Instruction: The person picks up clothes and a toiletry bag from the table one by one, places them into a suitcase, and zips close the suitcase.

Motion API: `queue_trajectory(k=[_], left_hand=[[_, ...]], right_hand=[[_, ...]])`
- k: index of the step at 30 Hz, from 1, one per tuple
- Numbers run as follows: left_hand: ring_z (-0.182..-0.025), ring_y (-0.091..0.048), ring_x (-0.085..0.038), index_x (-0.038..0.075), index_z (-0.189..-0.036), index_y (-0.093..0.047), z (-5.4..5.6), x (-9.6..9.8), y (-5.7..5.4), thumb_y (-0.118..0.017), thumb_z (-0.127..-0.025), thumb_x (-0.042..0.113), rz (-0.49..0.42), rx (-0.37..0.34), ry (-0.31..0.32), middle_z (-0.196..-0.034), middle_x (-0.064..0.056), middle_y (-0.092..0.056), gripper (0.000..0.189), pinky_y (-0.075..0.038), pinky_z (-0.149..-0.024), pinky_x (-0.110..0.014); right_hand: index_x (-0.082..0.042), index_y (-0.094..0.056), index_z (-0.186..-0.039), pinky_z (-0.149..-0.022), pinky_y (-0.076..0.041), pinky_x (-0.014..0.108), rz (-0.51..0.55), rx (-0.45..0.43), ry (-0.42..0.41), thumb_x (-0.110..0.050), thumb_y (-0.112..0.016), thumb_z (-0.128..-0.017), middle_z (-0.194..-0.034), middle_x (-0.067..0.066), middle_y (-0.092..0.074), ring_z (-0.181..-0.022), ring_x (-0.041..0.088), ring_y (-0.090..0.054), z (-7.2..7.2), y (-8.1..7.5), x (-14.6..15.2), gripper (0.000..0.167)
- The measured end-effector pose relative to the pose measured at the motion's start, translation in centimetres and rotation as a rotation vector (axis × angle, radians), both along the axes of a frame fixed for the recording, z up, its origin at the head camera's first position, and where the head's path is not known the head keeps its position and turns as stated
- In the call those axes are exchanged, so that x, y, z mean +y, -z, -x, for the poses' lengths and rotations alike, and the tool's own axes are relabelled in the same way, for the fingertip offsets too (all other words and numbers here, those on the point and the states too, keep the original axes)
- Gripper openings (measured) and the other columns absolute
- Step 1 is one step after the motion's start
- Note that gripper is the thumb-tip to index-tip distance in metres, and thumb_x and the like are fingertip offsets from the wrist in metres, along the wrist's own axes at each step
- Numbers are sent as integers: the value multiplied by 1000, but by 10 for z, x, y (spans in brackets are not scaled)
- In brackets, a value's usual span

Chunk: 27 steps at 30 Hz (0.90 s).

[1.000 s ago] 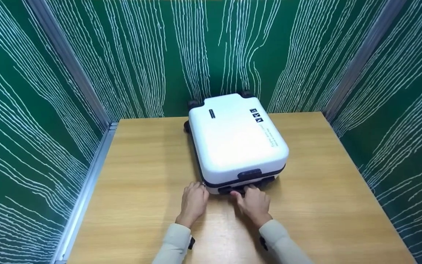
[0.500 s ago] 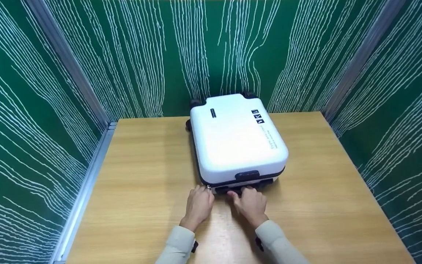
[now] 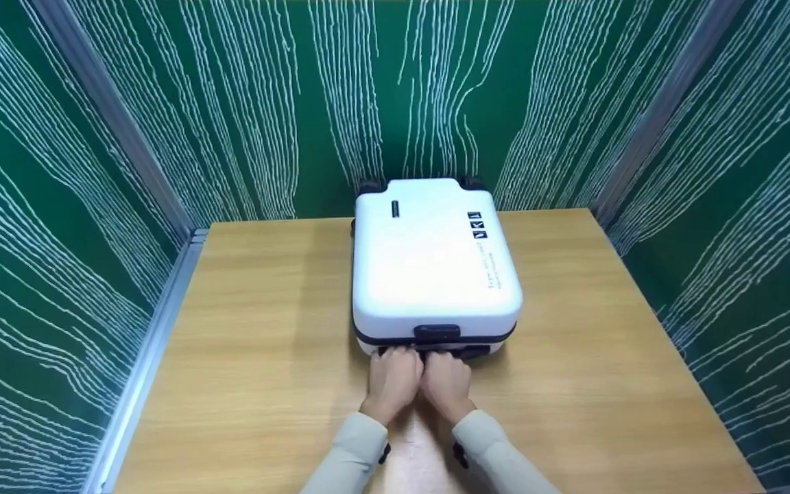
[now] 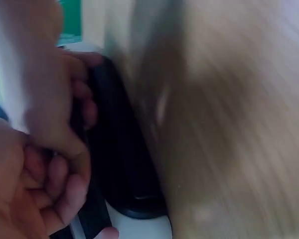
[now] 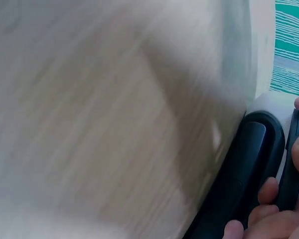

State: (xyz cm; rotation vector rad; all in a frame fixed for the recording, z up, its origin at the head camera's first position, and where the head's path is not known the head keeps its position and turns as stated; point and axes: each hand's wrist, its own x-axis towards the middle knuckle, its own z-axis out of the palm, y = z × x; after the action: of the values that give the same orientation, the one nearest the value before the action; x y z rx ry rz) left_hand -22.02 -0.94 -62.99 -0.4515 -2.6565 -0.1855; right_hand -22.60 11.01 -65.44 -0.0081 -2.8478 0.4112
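Observation:
A white hard-shell suitcase (image 3: 429, 261) lies flat, wheels at the back wall and its front side facing me. A black zipper band runs round its edge, and a black carry handle (image 4: 124, 149) sits on the front side below it. My left hand (image 3: 395, 381) is at the band, fingers curled as if round a zipper pull, which they mostly hide. Touching it on the right, my right hand (image 3: 446, 381) holds the front side by the handle, fingers curled over its upper edge. The right wrist view shows the handle (image 5: 239, 169) and fingertips (image 5: 269, 189) against it.
The suitcase rests on a wooden table (image 3: 258, 329). Green walls (image 3: 230, 103) with white wavy lines enclose it at the back and sides, with metal posts at the corners. A black latch (image 3: 437, 333) sits on the lid's front edge.
My left hand has moved right along the front side, from the suitcase's front left corner to beside my right hand. The suitcase has turned to stand straighter, its front shifting left.

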Motion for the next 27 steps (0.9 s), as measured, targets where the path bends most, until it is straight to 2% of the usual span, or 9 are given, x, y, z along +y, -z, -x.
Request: queue_trajectory(k=[4, 9, 12, 16, 19, 21, 24, 26, 27], left_hand=[[-69, -68, -24, 14, -75, -70, 3, -6, -2, -56, -99, 24, -37, -52, 0, -74, -2, -71, 29, -50, -62, -43], [-69, -69, -27, 13, -69, -64, 6, -13, -1, -53, -100, 23, -85, -99, 23, -73, -3, -71, 35, -49, -62, -44], [-67, -69, -27, 13, -65, -61, 7, -16, 0, -53, -99, 23, -104, -118, 34, -70, -3, -69, 36, -48, -61, -44], [-64, -67, -26, 15, -62, -57, 6, -17, 0, -52, -99, 23, -121, -136, 39, -67, -1, -66, 38, -47, -59, -42], [-63, -66, -25, 16, -62, -55, 6, -17, 0, -51, -100, 23, -125, -149, 37, -66, 0, -66, 40, -47, -59, -41], [-64, -67, -25, 16, -62, -55, 5, -17, -1, -51, -101, 24, -124, -158, 38, -66, 0, -66, 40, -47, -60, -41], [-65, -67, -25, 16, -61, -54, 6, -18, -1, -51, -102, 24, -127, -173, 43, -67, 0, -66, 41, -47, -60, -41], [-66, -67, -25, 16, -62, -54, 6, -18, 0, -52, -102, 24, -130, -181, 48, -68, 0, -66, 40, -47, -60, -41], [-67, -67, -25, 16, -63, -55, 6, -18, 0, -52, -102, 24, -132, -184, 51, -69, 0, -67, 40, -47, -61, -42]], right_hand=[[-5, -72, -79, -53, -53, 55, 32, -10, -81, -34, -73, -86, -73, 20, -72, -63, 43, -69, 1, -2, 5, 30], [-11, -73, -109, -65, -56, 57, 146, 23, -253, -32, -75, -90, -103, 16, -76, -78, 43, -72, -3, 2, 26, 28], [-14, -71, -118, -65, -57, 53, 159, 108, -283, -25, -75, -89, -113, 11, -74, -77, 39, -72, -6, 8, 40, 30], [-12, -74, -113, -60, -56, 42, 198, 308, -278, -11, -77, -84, -106, 8, -72, -70, 29, -70, -8, 16, 57, 29], [-9, -75, -101, -59, -56, 37, 273, 453, -220, -3, -74, -81, -95, 7, -73, -70, 23, -70, -8, 17, 67, 21], [-9, -74, -93, -59, -54, 37, 360, 495, -110, -2, -70, -82, -88, 6, -72, -69, 20, -68, -8, 12, 74, 14], [-8, -70, -90, -61, -48, 36, 529, 479, 109, -7, -63, -90, -82, 7, -68, -69, 21, -62, 0, 0, 91, 7], [-5, -68, -97, -67, -44, 34, 647, 412, 218, -9, -57, -94, -89, 10, -65, -76, 23, -59, 10, -8, 107, 12], [-3, -67, -102, -70, -43, 33, 690, 368, 247, -9, -54, -96, -96, 12, -65, -81, 24, -58, 17, -11, 116, 16]])
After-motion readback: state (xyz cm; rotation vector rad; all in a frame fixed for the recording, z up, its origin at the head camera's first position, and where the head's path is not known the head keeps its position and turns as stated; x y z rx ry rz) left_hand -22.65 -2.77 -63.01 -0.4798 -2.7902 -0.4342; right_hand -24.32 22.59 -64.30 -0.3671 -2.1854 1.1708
